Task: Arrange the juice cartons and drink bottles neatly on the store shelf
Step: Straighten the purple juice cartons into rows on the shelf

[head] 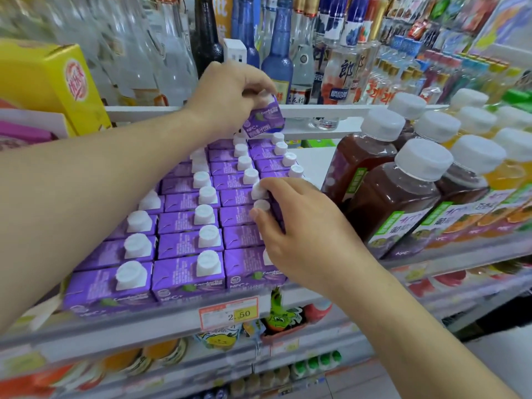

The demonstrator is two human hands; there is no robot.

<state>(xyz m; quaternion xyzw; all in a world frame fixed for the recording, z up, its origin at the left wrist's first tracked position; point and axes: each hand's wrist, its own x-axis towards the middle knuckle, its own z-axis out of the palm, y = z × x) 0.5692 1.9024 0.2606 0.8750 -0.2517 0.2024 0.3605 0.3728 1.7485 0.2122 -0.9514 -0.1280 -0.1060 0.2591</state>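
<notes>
Purple juice cartons with white caps stand in three rows on the white shelf. My left hand holds one lifted purple carton by its top, above the back of the rows. My right hand grips the cartons of the right-hand row, thumb against a white cap. To the right stand dark juice bottles and orange juice bottles, all with white caps.
A yellow box sits on the upper shelf at left. Glass bottles crowd the shelf above. A white gap lies between cartons and bottles. A price tag reads 2.50. More drinks fill the lower shelves.
</notes>
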